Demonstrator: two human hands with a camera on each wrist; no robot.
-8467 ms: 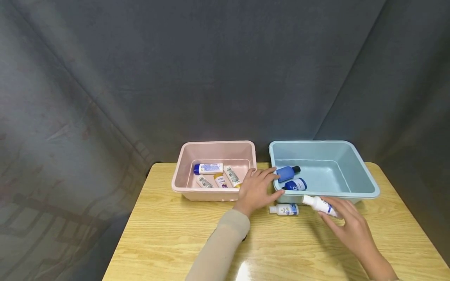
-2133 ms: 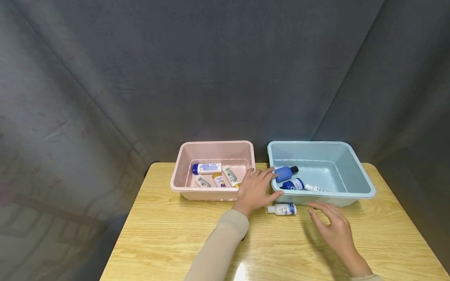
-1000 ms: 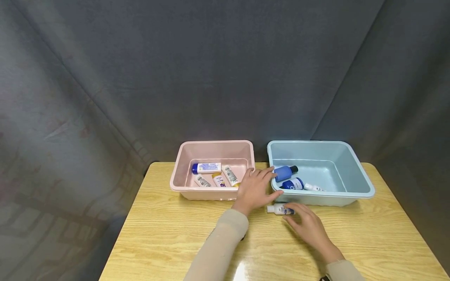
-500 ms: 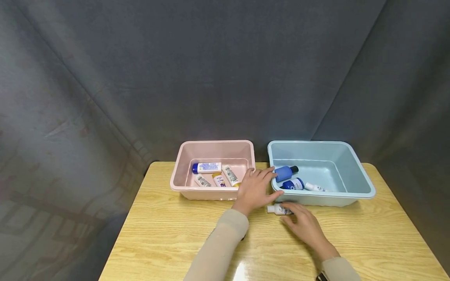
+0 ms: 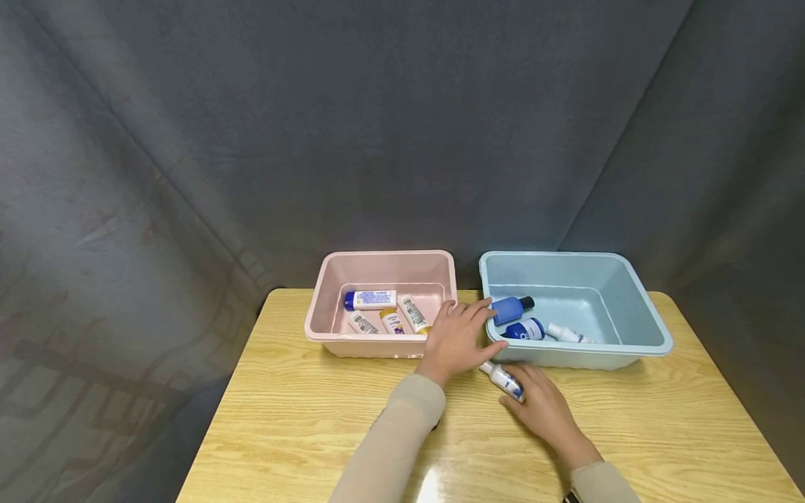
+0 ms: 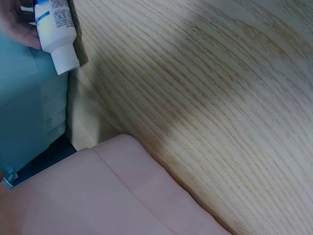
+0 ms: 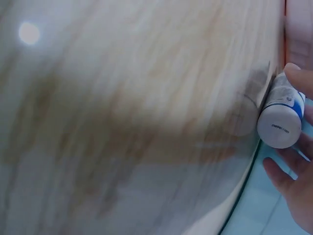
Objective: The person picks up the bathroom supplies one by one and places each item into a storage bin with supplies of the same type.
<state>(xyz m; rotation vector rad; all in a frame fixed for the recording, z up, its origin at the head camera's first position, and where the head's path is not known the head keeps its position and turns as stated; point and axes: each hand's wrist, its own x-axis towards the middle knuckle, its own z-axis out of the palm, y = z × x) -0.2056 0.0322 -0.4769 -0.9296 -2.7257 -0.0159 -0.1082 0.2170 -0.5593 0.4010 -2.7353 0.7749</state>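
Note:
My right hand (image 5: pixel 546 409) holds a small white bottle (image 5: pixel 504 381) with a blue-marked label between thumb and fingers, in front of the blue bin. The bottle lies slanted, its white cap pointing up and left. In the right wrist view the bottle's round base (image 7: pixel 279 126) faces the camera, with fingers (image 7: pixel 279 174) around its side. The left wrist view shows the bottle's cap (image 6: pixel 65 59) beside the blue bin's wall. My left hand (image 5: pixel 455 342) is spread over the gap between the bins, fingertips at the blue bin's near left rim.
The pink bin (image 5: pixel 371 346) holds several tubes and bottles, including a white tube with a blue cap (image 5: pixel 371 300). In the blue bin (image 5: pixel 629 353) lie a blue bottle with a black cap (image 5: pixel 508 311), a dark blue bottle (image 5: pixel 525 330) and a white bottle (image 5: pixel 569 334). Dark curtains hang behind the wooden table (image 5: pixel 302 419).
Earlier, my right hand let go of another white bottle in the blue bin, then moved left to this one. The bottle has since turned, its base swinging toward me. My left hand stays put.

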